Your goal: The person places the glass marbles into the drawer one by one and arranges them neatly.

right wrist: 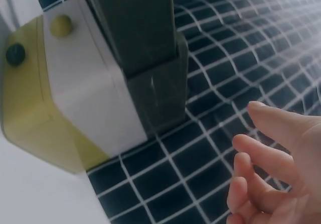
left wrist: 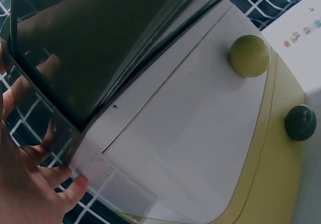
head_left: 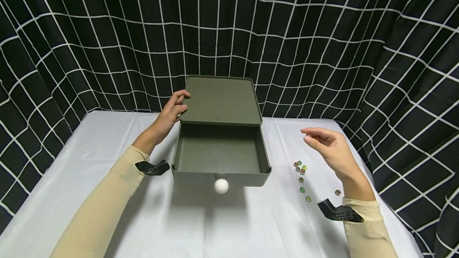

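Note:
A small chest of drawers has an olive-green top (head_left: 220, 100). Its uppermost green drawer (head_left: 218, 152), fitted with a white ball knob (head_left: 221, 186), is pulled out, and its visible inside holds nothing. My left hand (head_left: 165, 120) rests its fingertips on the left edge of the top; in the left wrist view those fingers (left wrist: 55, 176) lie spread along the chest's side. To the right, my right hand (head_left: 331, 146) hovers over the table with nothing in it, fingers loosely bent and thumb apart. Several glass marbles (head_left: 301, 180) lie on the cloth between the drawer and this hand.
Below the green drawer, a white drawer (left wrist: 175, 118) with a yellow knob (left wrist: 249, 56) and a yellow drawer (left wrist: 273, 184) with a dark green knob (left wrist: 300, 123) are closed. A white cloth (head_left: 143, 218) covers the table. Black grid-patterned curtains (head_left: 215, 23) enclose the back and sides.

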`<state>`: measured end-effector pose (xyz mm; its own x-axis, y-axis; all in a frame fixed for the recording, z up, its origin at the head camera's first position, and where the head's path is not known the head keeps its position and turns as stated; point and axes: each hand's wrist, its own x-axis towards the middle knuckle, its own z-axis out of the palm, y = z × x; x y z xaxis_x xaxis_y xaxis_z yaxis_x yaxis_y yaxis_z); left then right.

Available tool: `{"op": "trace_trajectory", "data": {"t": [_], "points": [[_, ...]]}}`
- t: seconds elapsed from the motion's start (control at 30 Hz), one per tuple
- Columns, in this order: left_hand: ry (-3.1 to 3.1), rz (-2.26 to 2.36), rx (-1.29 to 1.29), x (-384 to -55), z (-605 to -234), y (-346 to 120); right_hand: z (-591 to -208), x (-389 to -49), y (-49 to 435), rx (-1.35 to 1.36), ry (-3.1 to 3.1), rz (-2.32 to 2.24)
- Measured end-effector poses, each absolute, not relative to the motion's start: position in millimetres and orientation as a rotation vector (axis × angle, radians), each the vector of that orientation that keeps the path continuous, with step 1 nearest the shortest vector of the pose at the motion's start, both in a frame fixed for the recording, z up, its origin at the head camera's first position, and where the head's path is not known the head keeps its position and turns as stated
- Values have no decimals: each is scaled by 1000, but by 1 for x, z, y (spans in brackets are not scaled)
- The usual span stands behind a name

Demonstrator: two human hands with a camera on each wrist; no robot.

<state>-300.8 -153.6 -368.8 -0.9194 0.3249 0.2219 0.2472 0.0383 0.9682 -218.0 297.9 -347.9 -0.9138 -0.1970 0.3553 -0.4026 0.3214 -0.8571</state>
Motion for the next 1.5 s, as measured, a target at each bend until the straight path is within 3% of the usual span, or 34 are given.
{"op": "trace_trajectory", "data": {"t": [0.87, 1.5], "points": [[2251, 2054, 617, -302, -367, -155, -425, -266, 344, 141, -2795, 1560], [2223, 2075, 591, -302, -369, -153, -462, -274, 358, 191, -2969, 1366]]}}
